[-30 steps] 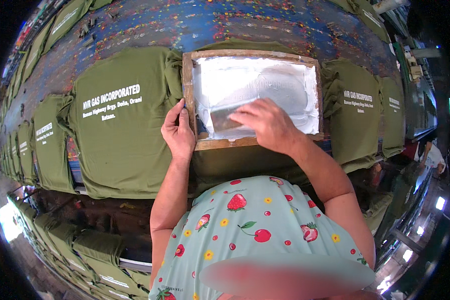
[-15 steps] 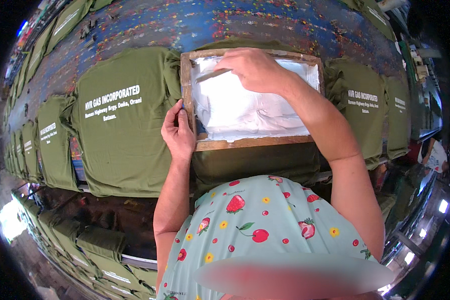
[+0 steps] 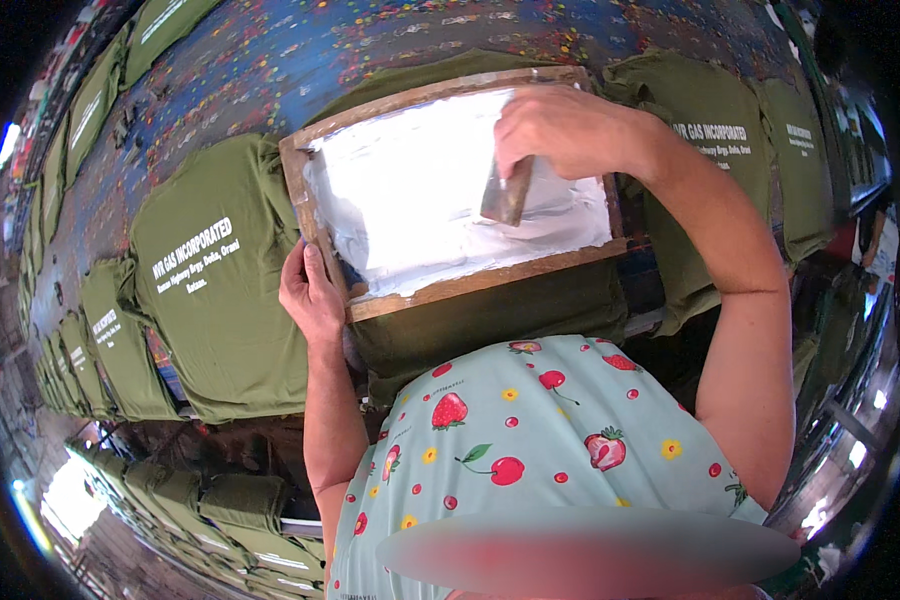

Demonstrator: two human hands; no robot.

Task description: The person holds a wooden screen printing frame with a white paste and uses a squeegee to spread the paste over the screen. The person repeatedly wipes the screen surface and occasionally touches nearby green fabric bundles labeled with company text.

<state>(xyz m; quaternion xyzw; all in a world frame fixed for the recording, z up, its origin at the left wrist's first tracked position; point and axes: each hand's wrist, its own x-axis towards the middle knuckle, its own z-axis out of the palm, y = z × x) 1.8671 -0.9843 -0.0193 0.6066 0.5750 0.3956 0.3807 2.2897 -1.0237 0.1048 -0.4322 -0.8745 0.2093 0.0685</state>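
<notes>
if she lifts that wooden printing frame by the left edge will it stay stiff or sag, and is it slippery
The wooden frame would probably stay stiff: its rails look thick and solid. It may tip toward the far side, since the left hand grips only one edge. The white ink spread across the screen looks wet, so the inside is likely slippery, while the bare outer wood looks grippable.

Hands on white-inked wooden screen frame
</notes>
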